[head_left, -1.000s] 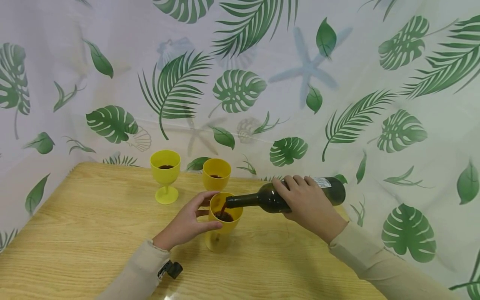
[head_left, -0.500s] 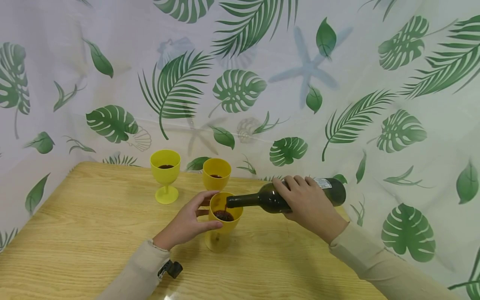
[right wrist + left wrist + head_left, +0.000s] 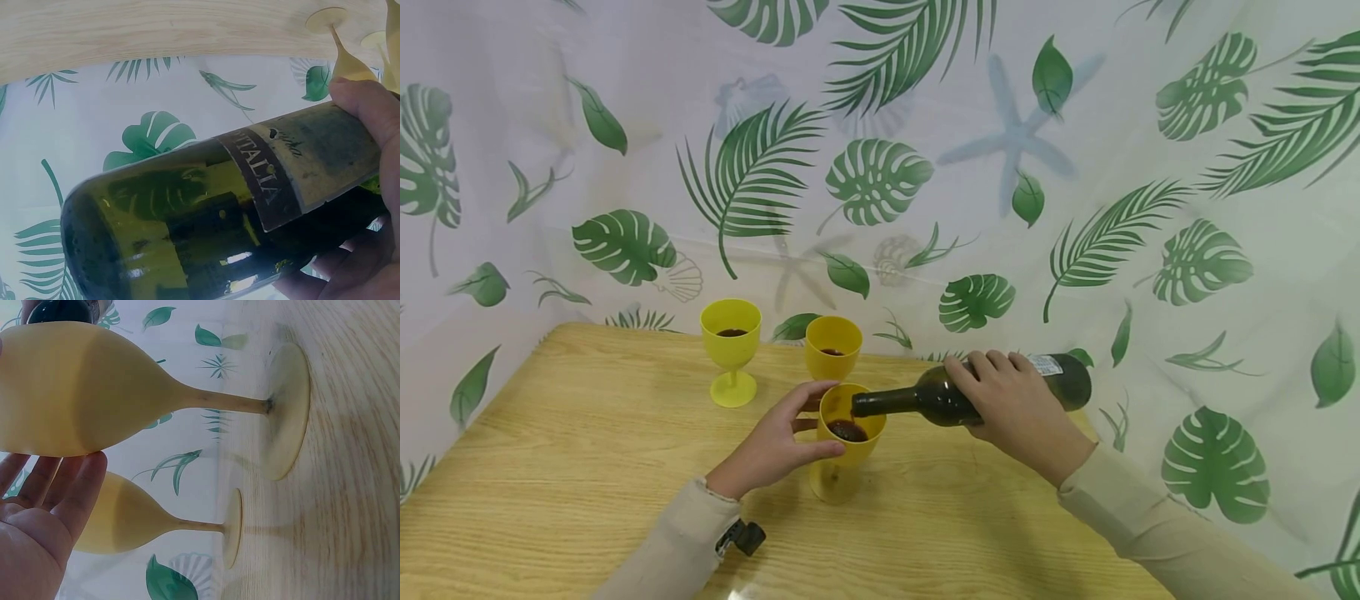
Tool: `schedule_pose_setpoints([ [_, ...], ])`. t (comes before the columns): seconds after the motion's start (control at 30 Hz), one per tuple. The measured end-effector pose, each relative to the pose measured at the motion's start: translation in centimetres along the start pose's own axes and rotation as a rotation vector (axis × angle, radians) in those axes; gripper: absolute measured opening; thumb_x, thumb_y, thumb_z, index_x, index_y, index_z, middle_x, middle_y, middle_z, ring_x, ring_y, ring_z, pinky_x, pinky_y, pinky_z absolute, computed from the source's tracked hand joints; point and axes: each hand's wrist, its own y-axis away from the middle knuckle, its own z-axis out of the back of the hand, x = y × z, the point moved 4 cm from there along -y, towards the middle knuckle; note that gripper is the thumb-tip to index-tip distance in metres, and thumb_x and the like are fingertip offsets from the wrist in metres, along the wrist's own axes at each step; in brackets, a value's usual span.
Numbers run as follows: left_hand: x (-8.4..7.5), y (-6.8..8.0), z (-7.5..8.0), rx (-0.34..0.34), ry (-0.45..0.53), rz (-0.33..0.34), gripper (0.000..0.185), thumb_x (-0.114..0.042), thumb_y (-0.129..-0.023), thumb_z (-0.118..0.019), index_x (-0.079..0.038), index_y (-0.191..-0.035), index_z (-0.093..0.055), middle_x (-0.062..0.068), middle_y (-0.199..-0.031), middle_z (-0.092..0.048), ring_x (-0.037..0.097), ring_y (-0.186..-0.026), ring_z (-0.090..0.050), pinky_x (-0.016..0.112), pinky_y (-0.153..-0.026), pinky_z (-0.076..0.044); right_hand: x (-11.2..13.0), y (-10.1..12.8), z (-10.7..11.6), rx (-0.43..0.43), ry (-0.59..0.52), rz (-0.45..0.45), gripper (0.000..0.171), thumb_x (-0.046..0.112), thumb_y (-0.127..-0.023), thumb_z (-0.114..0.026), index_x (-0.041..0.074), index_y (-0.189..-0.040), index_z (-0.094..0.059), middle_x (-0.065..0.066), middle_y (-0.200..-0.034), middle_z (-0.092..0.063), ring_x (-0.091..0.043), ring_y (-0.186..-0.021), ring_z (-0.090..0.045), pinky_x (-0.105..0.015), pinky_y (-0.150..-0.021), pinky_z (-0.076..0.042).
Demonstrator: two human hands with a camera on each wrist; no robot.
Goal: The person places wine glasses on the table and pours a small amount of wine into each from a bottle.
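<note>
A yellow stemmed goblet (image 3: 848,442) is stood upright on the wooden table (image 3: 572,467), nearer the front edge than the two other yellow goblets; dark red liquid is seen in its bowl. A dark green glass bottle (image 3: 958,396) with a dark label is held almost level to the goblet's right, its mouth set just over the goblet's rim.

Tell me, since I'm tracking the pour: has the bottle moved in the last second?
No. The bottle in the right hand keeps its place, mouth over the near goblet; only the red stream has stopped.
</note>
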Motion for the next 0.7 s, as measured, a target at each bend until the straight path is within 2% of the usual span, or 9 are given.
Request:
schedule_pose_setpoints([
  [0.33, -0.01, -0.06, 0.00, -0.008, -0.013, -0.004, 0.081, -0.028, -0.089, -0.085, -0.014, -0.155, -0.042, 0.004, -0.147, -0.053, 0.027, -0.135, -0.050, 0.050, -0.112, -0.046, 0.27, -0.15, 0.28, -0.005, 0.000, 0.006, 0.085, 0.037, -0.070, -0.097, 0.012, -0.136, -0.050, -0.014, -0.113, -0.062, -0.035, -0.105, -0.063, -0.056, -0.090, -0.056],
  [0.53, -0.05, -0.02, -0.02, -0.003, -0.001, -0.003, 0.081, -0.027, -0.089, -0.084, -0.012, -0.155, -0.041, 0.006, -0.146, -0.053, 0.032, -0.136, -0.049, 0.052, -0.112, -0.046, 0.31, -0.08, 0.34, -0.005, 0.000, 0.007, 0.086, 0.036, -0.069, -0.097, 0.012, -0.137, -0.050, -0.014, -0.114, -0.062, -0.035, -0.105, -0.063, -0.057, -0.090, -0.056],
  [0.7, -0.04, 0.01, -0.03, -0.002, 0.003, -0.003, 0.079, -0.027, -0.089, -0.084, -0.014, -0.155, -0.042, 0.007, -0.146, -0.053, 0.032, -0.135, -0.049, 0.052, -0.112, -0.046, 0.34, -0.09, 0.35, -0.008, -0.003, 0.009, 0.085, 0.036, -0.069, -0.098, 0.013, -0.135, -0.050, -0.014, -0.113, -0.062, -0.035, -0.105, -0.063, -0.057, -0.090, -0.056],
])
